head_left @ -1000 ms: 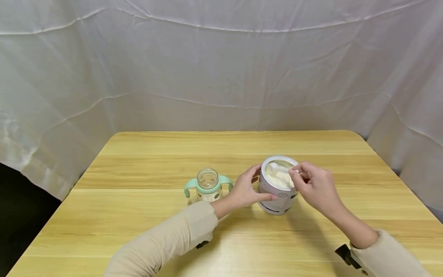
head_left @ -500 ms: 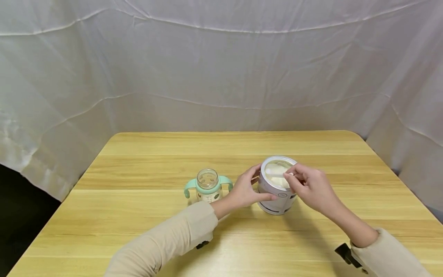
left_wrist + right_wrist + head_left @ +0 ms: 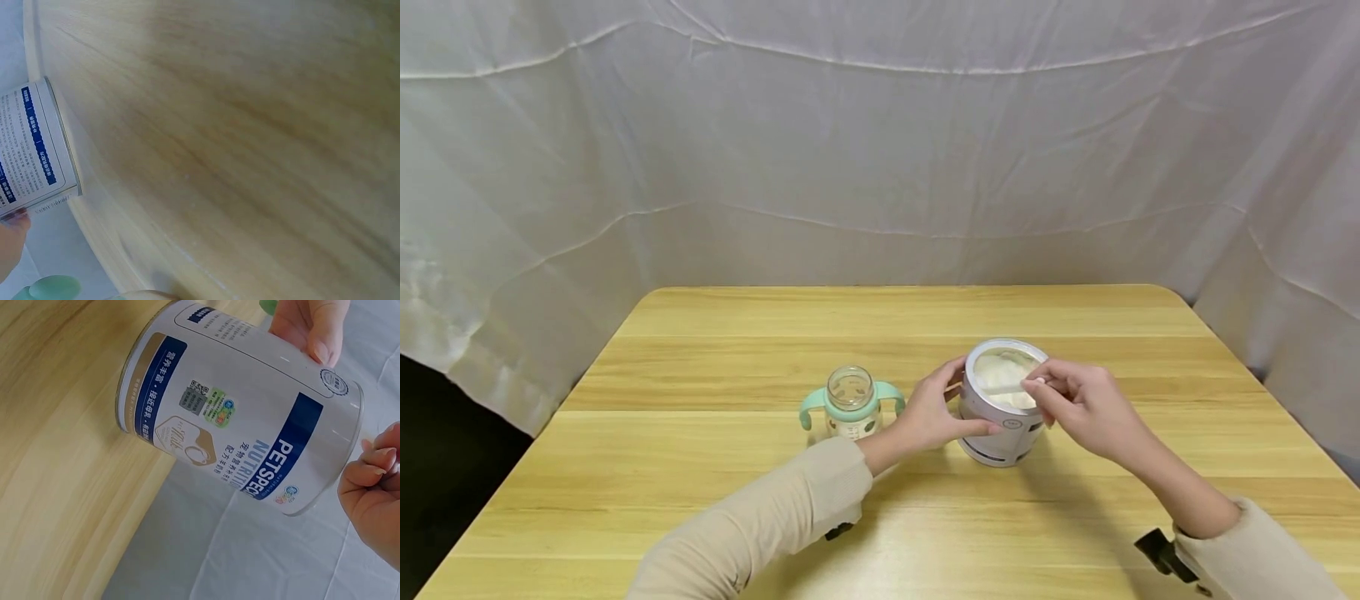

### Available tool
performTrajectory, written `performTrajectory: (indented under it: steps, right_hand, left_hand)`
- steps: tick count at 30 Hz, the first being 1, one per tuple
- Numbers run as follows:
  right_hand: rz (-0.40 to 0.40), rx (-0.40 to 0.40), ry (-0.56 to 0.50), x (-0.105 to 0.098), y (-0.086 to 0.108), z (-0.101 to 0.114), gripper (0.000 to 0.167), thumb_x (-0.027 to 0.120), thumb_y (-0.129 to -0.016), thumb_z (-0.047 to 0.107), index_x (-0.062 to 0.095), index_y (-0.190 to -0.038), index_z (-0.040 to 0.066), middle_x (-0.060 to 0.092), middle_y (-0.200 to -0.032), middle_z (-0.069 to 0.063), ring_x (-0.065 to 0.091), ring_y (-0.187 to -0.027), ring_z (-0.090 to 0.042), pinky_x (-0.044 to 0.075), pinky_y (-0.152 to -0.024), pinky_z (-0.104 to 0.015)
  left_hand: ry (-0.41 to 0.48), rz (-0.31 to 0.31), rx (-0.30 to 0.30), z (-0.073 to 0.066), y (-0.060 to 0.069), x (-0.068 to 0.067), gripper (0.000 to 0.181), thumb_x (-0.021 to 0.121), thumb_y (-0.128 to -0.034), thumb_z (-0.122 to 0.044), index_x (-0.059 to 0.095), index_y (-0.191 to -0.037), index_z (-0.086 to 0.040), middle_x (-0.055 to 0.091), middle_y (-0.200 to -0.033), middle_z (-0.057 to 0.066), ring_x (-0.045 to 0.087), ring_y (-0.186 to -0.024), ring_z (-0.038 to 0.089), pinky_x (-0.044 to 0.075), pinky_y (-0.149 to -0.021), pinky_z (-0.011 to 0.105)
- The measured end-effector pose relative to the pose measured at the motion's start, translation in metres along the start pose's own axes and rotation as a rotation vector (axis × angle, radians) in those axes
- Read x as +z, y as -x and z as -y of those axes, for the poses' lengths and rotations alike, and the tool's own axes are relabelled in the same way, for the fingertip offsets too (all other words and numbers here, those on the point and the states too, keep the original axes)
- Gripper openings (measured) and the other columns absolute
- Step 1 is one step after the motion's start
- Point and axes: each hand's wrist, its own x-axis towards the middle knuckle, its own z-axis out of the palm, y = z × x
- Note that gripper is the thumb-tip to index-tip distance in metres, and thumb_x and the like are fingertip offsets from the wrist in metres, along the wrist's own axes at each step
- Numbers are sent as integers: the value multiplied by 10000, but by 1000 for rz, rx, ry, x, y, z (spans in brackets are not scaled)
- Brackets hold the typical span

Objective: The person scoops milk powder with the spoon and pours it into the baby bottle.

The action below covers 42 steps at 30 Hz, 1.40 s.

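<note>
Tin (image 3: 1009, 440) of powder (image 3: 1002, 365) stands lidless on the table (image 3: 880, 333), right of a two-handled bottle (image 3: 854, 413), left hand (image 3: 932, 412) gripping the tin, right hand (image 3: 1092, 410) pinching a white scoop (image 3: 1006, 388) (best held level, against spills).

A round white can (image 3: 1000, 448) with blue-banded labels stands on the table (image 3: 775, 492), gripped at its side by the left hand (image 3: 932, 412). From here I see pale cream powder (image 3: 1000, 365) through its open top, and a white scoop (image 3: 1003, 389), pinched in the right hand (image 3: 1086, 408), reaching across the opening.
</note>
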Motion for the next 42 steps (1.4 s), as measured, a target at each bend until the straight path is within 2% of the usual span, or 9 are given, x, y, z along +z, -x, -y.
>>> performTrajectory:
  steps: [6, 12, 19, 26, 30, 34, 36, 39, 42]
  right_hand:
    - [47, 29, -108, -6, 3, -4, 108, 566, -879, -18, 620, -792, 17, 480, -508, 42, 308, -386, -44, 252, -315, -209]
    - [95, 94, -203, -15, 4, -7, 144, 512, -923, 12, 594, -813, -32, 474, -525, 52, 378, -422, -76, 314, -339, -253]
    - [114, 259, -256, -22, 5, -12, 210, 493, -950, 90, 561, -810, -51, 473, -525, 55, 436, -494, -114, 358, -415, -292]
    - [117, 467, -349, -23, 3, -19, 223, 479, -962, 148, 570, -835, -11, 491, -555, 75, 453, -535, -73, 403, -481, -236]
    - [96, 530, -409, -24, 4, -25, 193, 457, -966, 128, 579, -896, -3, 509, -580, 72, 455, -550, -51, 416, -497, -208]
    - [52, 525, -375, -23, 4, -27, 191, 433, -960, 99, 557, -952, -45, 521, -577, 81, 466, -566, -46, 430, -515, -197]
    - [26, 501, -322, -22, 5, -26, 201, 449, -964, 127, 554, -944, -43, 526, -572, 89, 474, -568, -50, 433, -516, -204]
    - [-29, 441, -284, -20, 8, -26, 202, 492, -960, 157, 565, -896, -21, 543, -569, 97, 492, -560, -57, 438, -506, -206]
    - [-83, 364, -321, -19, 12, -28, 179, 525, -946, 136, 582, -860, -10, 568, -578, 92, 505, -548, -59, 434, -483, -198]
  left_hand:
    - [17, -5, -8, 1, 1, 1, 840, 813, -707, -209, 364, -1410, -108, 522, -1324, 40, 487, -1236, 164, 402, -1058, 265]
    - [29, -1, -8, 1, 1, 0, 844, 814, -705, -194, 360, -1415, -130, 514, -1337, 32, 480, -1244, 167, 396, -1068, 286]
    - [38, 6, -24, 0, -1, 1, 836, 805, -710, -131, 356, -1415, -107, 502, -1351, 60, 470, -1256, 196, 389, -1078, 308]
    - [41, 4, -12, -1, 1, 1, 840, 807, -709, -142, 355, -1416, -118, 501, -1351, 49, 469, -1255, 186, 389, -1075, 296]
    - [36, 6, -1, 1, 1, 0, 849, 815, -703, -183, 356, -1417, -142, 501, -1347, 25, 473, -1248, 158, 392, -1067, 271]
    - [22, 2, 5, 2, 1, 0, 845, 817, -702, -203, 362, -1411, -140, 506, -1339, 21, 479, -1238, 142, 401, -1055, 252]
    - [17, 0, 6, 2, 1, 0, 845, 818, -700, -207, 365, -1408, -134, 511, -1332, 28, 483, -1234, 145, 405, -1052, 255]
    - [12, -4, 8, 1, 1, 0, 847, 820, -698, -213, 365, -1407, -122, 518, -1324, 42, 488, -1229, 153, 408, -1052, 259]
    - [7, -5, 11, 1, 1, 0, 845, 817, -700, -216, 364, -1406, -109, 521, -1322, 49, 489, -1228, 157, 410, -1050, 261]
